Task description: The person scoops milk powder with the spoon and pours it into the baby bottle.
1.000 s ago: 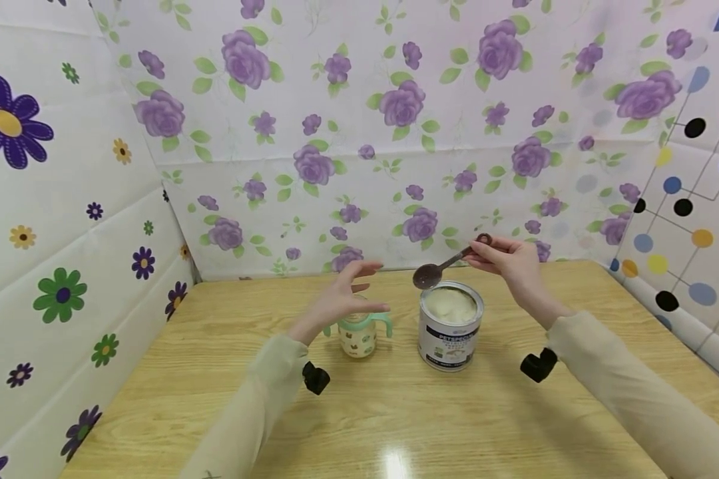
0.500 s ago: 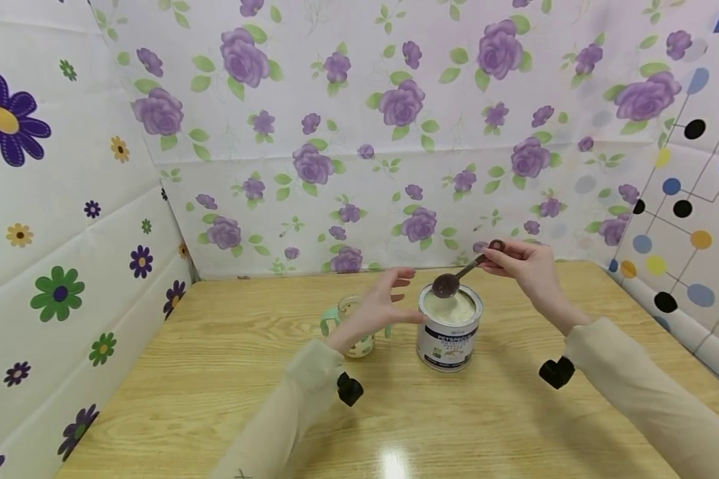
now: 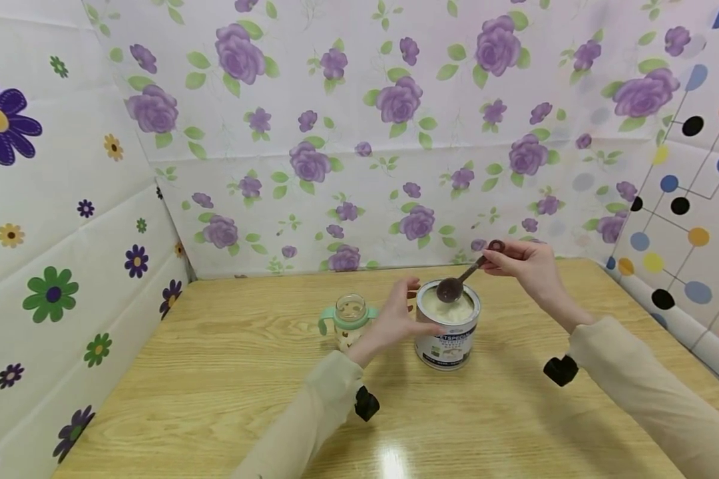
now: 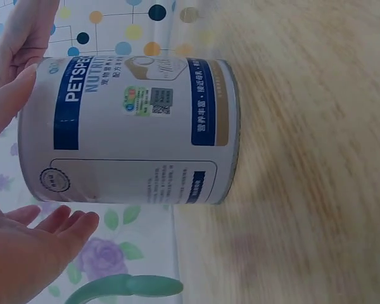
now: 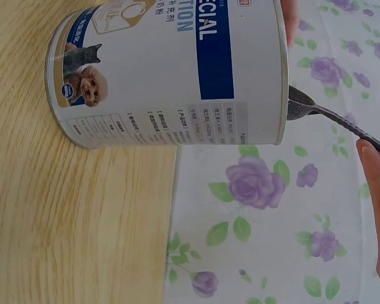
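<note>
In the head view an open white and navy can [image 3: 445,346] stands upright on the table, holding pale powder [image 3: 449,308]. My right hand [image 3: 524,269] pinches the handle of a dark brown spoon [image 3: 451,289], whose bowl dips just inside the can's mouth. My left hand [image 3: 398,316] spreads its thumb and fingers at the can's upper left side. In the left wrist view its thumb [image 4: 12,98] lies at the can's rim, while the other fingers [image 4: 69,225] stand a little off the wall. The right wrist view shows the spoon bowl [image 5: 299,104] partly hidden by the rim.
Left of the can stands a lidless baby bottle [image 3: 350,316] with green handles, partly hidden by my left arm. The wooden table [image 3: 234,359] ends at a flowered cloth backdrop [image 3: 359,199]. Patterned cloths also hang on both sides.
My left hand has moved right, from in front of the bottle to the can. My right hand has brought the spoon from above the can's left rim rightward and down into its mouth.
</note>
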`<state>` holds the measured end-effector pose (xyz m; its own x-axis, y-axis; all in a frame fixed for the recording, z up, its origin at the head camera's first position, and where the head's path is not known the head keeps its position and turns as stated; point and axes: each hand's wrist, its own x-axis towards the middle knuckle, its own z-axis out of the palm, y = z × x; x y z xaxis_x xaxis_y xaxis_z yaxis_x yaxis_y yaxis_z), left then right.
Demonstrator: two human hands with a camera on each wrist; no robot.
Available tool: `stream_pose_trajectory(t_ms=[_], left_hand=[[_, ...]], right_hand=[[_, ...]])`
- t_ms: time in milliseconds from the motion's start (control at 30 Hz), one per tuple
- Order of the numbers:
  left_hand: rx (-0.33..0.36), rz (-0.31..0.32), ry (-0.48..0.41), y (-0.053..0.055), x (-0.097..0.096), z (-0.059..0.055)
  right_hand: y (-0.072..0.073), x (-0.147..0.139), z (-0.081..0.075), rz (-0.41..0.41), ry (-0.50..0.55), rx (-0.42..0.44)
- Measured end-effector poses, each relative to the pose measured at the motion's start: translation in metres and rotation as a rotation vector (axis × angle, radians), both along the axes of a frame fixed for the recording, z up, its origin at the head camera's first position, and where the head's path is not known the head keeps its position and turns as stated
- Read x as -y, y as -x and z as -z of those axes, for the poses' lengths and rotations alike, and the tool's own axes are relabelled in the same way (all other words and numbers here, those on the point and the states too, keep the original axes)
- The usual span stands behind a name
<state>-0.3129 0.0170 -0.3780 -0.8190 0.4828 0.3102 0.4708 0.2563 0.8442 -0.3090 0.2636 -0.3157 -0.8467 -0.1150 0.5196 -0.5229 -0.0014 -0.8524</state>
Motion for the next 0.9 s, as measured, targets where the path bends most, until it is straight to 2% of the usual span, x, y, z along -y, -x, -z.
stream_pose_trajectory(t_ms=[200, 467, 767, 900], left_hand=[[0.055, 0.003, -0.016, 0.001, -0.006, 0.006], [0.029, 0.011, -0.022, 0.004, -0.011, 0.01], [0.019, -0.002, -0.025, 0.005, -0.014, 0.012], [0.015, -0.01, -0.021, 0.004, -0.014, 0.012]], right_hand=[[0.0, 0.0, -0.001, 0.038, -0.104, -0.032], [0.006, -0.006, 0.001, 0.009, -0.222, -0.069], [0.007, -0.008, -0.003, -0.007, -0.38, -0.014], [0.005, -0.004, -0.004, -0.056, -0.42, 0.021]])
